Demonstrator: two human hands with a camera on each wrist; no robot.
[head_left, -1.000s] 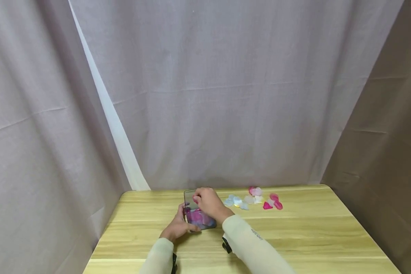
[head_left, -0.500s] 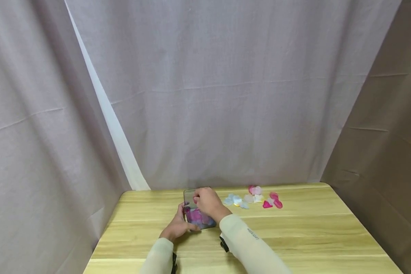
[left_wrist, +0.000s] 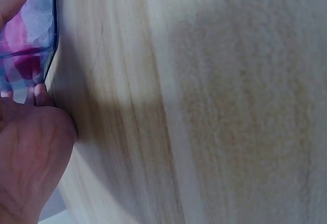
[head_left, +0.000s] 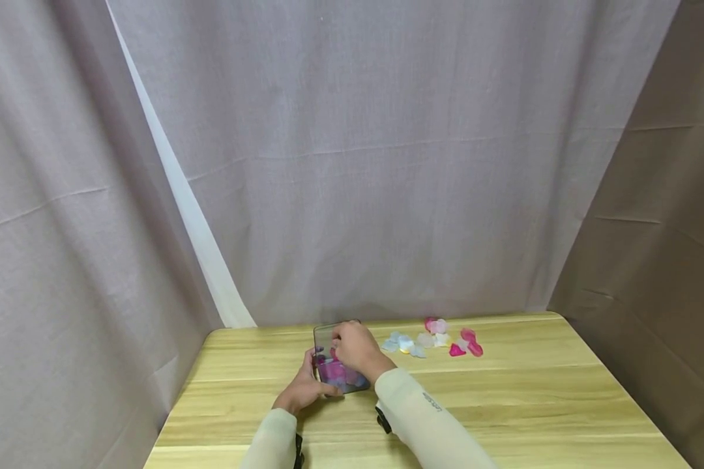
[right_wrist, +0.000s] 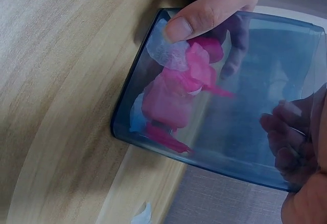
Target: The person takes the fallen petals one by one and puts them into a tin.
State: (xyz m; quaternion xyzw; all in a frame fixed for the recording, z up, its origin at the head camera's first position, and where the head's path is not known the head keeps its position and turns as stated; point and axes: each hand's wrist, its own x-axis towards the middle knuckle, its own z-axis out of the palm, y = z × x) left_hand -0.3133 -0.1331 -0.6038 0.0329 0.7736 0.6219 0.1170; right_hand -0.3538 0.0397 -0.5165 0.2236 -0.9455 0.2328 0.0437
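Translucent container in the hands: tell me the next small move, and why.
Probably loosen the right hand, letting the pink petal it seems to hold drop into the container: the head view shows pink just beneath that hand, other petals lie inside, and the left hand grips the container.

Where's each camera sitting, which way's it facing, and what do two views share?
Head: worn on the head, facing forward and down across table to curtains; left hand, right hand, sleeves show.
Left wrist: worn there, facing table and part of a tinted container; left hand shows.
Right wrist: worn there, facing that container; both hands partly show.
Shared: both wrist views show petals inside the container.
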